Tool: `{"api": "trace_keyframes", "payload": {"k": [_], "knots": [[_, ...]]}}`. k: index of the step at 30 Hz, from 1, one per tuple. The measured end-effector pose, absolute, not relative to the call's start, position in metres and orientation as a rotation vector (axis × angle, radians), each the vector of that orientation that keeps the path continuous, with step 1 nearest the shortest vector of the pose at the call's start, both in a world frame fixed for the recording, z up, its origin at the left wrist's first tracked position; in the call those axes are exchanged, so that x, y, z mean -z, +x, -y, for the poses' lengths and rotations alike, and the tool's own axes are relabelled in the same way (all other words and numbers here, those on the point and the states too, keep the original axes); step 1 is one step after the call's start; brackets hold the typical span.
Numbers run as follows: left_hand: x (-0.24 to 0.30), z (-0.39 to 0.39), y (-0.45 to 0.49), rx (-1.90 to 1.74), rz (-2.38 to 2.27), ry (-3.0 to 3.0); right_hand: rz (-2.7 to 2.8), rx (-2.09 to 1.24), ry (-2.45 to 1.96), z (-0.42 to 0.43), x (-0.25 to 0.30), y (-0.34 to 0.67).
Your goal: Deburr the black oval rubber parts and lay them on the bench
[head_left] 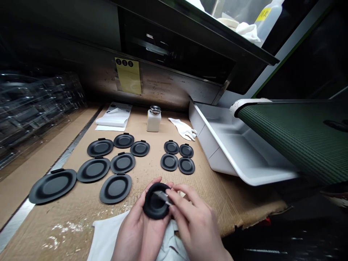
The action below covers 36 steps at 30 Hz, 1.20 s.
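Note:
My left hand (145, 226) is cupped, palm up, round a black round dish-shaped part (153, 210) with a thick soft-looking rim. Above it, my right hand (194, 214) pinches a thin, shiny, blade-like piece (163, 197) between thumb and fingers. The tip of this piece is over the dish's hollow; blur hides whether it touches. Under my hands lies a white cloth (108, 235). Beyond them, on the brown cardboard, several flat black oval dish parts with small tabs (115, 188) are laid out at the left. Smaller black tabbed parts (186, 165) sit grouped to the right.
A grey bin (217, 154) stands at the right beside a green conveyor belt (293, 134). Toward the back are a white pump bottle (153, 121), a white glove (182, 128) and white papers (114, 117). Clear plastic trays (40, 105) are stacked at the left.

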<state>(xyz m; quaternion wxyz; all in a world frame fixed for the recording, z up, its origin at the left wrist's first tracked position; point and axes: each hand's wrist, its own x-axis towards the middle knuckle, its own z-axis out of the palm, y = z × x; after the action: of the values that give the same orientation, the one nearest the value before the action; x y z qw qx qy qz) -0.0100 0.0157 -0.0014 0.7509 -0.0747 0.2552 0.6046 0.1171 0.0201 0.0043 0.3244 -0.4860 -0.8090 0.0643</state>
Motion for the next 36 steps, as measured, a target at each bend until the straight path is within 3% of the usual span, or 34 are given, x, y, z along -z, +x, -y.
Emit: {"api": "trace_keyframes", "payload": {"k": [8,13,22,29,36], "knots": [[-0.025,-0.012,-0.005,-1.312,-0.864,0.056,2.19,0.072,-1.64,-0.034,0.018,0.21],[-0.02,-0.014,-0.009,-1.319,-0.752,-0.102,2.171,0.205,-1.564,-0.032,0.029,0.234],[0.0,-0.013,-0.02,-1.342,-0.424,-0.154,2.426,0.188,-1.019,-0.01,0.012,0.191],[0.009,-0.013,-0.021,-1.316,-0.253,-0.012,2.451,0.162,-1.049,-0.019,0.007,0.168],[0.002,-0.012,-0.019,-1.296,-0.483,-0.093,2.495,-0.106,-1.272,-0.023,0.002,0.167]]}}
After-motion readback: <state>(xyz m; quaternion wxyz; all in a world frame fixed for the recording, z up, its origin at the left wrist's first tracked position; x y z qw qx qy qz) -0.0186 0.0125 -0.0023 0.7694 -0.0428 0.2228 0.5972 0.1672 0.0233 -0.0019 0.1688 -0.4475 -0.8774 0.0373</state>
